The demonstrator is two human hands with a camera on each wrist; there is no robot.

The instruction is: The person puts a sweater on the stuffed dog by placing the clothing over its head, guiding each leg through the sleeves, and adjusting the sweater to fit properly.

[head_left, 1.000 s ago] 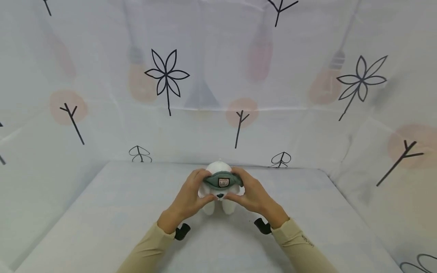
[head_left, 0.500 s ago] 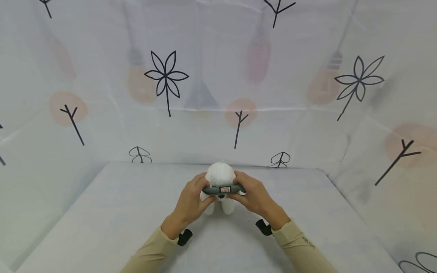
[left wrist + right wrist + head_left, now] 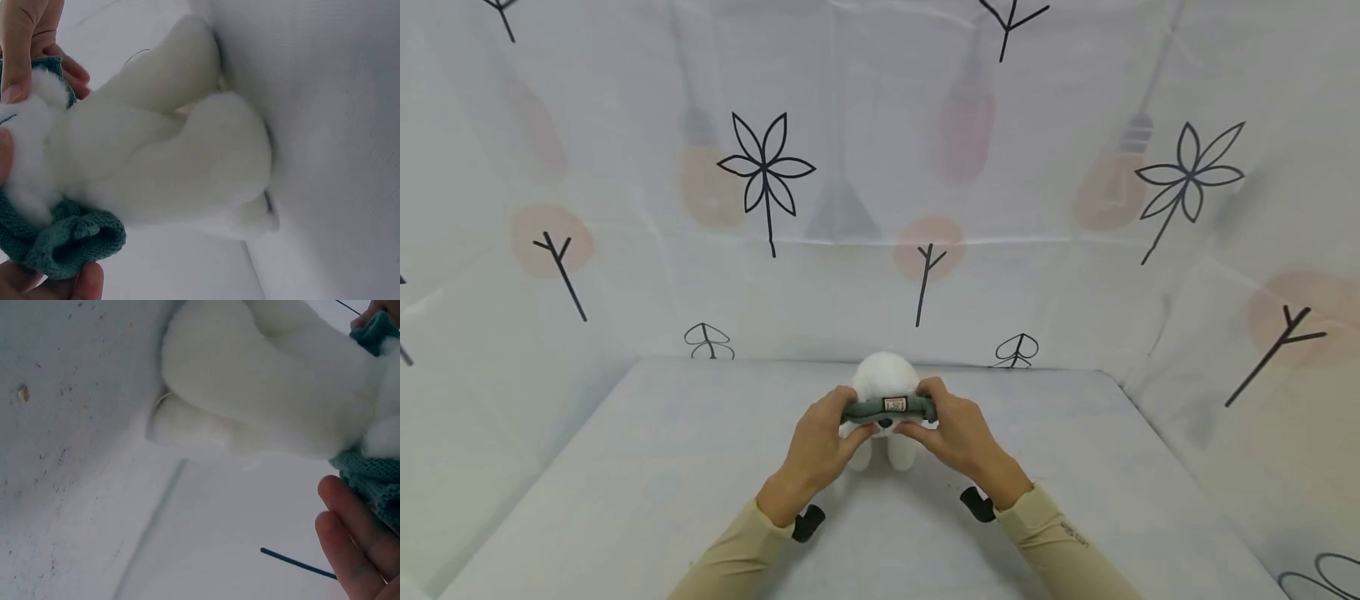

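A white plush animal [image 3: 886,372] stands upright on the table, its dark nose showing below a green knitted hat [image 3: 868,408] with a small label on the front. The hat stretches across its face like a band, and the top of the white head is bare. My left hand [image 3: 816,433] pinches the hat's left side, thumb beside the muzzle. On the other side my right hand [image 3: 962,427] grips the hat likewise. In the left wrist view, the knitted hat [image 3: 81,240] bunches near the fingers. The right wrist view shows two right-hand fingertips [image 3: 334,494] against the knit.
A pale cloth covers the table [image 3: 662,483], and a printed curtain [image 3: 842,283] rises behind the plush. Black camera mounts [image 3: 808,523] sit at both wrists. Small specks and a tan crumb [image 3: 24,394] lie on the cloth in the right wrist view.
Both hands have tipped the hat from facing forward to a flatter band and lowered it, then lifted it slightly. More of the white head shows above it.
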